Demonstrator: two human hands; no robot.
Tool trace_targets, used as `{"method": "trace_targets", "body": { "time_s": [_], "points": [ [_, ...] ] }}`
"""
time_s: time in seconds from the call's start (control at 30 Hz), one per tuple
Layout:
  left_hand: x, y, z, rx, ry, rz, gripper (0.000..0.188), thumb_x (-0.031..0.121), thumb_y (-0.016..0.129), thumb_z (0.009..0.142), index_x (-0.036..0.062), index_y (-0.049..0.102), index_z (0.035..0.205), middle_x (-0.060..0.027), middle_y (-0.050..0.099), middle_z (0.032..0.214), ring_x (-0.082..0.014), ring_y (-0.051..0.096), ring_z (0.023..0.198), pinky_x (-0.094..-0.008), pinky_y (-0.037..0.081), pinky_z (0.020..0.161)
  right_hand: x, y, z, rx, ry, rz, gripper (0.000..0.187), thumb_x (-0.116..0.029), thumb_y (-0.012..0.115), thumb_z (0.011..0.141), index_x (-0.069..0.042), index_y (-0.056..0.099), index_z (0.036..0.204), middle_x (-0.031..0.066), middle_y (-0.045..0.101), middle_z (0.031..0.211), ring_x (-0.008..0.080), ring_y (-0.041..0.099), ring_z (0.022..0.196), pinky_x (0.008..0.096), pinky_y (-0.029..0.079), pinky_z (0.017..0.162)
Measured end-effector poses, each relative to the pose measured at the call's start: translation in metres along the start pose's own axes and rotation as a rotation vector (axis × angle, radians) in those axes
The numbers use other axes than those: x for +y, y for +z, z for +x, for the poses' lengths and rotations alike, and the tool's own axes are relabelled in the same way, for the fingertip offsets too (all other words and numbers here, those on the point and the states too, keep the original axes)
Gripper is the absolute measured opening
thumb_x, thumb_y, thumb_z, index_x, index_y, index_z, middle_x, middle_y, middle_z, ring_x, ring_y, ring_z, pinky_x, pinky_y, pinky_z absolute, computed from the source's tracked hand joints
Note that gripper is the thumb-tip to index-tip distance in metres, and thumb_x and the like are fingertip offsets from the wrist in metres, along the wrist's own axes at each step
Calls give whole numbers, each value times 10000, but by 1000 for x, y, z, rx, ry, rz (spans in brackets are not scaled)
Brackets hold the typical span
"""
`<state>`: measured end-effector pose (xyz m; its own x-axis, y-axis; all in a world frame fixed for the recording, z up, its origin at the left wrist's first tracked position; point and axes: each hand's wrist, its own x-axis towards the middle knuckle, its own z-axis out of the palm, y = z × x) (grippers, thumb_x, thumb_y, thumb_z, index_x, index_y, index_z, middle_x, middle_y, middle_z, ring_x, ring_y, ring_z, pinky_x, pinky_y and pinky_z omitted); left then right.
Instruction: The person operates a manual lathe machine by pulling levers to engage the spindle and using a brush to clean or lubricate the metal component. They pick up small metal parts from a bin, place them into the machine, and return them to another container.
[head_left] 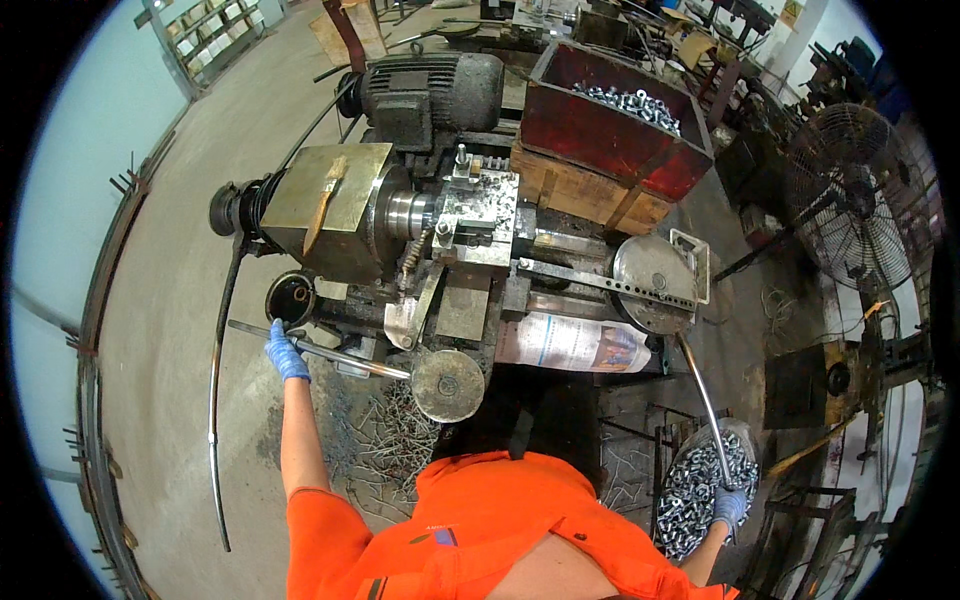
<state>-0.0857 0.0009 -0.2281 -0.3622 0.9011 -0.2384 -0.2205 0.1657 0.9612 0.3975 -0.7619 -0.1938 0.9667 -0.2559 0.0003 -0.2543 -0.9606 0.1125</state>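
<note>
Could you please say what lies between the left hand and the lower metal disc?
In the head view, a metal rod runs from the left hand to the disc.

The bar [350,359] lies left of the handwheel [447,385], the motor [435,95] behind the headstock [352,235], the crate [600,135] farther right.

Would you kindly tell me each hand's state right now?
Left hand: holding the metal bar.
Right hand: at the slanted rod's lower end; grip cannot be told.

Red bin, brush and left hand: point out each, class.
Red bin [600,136], head view: front wall.
Brush [322,212], head view: wooden handle.
Left hand [287,354], head view: middle of the blue glove.
</note>
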Motion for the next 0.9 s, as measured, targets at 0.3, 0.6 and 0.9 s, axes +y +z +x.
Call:
{"method": "trace_targets", "body": {
  "time_s": [0.3,0.6,0.9],
  "points": [
    [2,2,-5,6,11,0,317,319,574,849,3,595,861,-134,580,563,-205,519,379,-314,477,383,-4,-8,-10,-5,24,27,363,-313,704,620,-81,680,898,196,656,911,349,625,855,409,486,778],
    [-2,-2,1,-5,5,-5,323,315,574,850,-6,599,884,-139,584,562,-206,517,372,-311,475,379,0,2,-7,3,21,44,362,-304,712,605,-73,678,881,200,656,904,351,624,853,404,482,787],
    [-1,2,-2,21,5,17,320,309,574,849,-8,605,884,-137,587,569,-206,530,393,-314,478,384,11,18,1,14,12,1,380,-327,712,617,-83,674,906,193,655,881,348,622,854,407,480,787]
  ]
}}
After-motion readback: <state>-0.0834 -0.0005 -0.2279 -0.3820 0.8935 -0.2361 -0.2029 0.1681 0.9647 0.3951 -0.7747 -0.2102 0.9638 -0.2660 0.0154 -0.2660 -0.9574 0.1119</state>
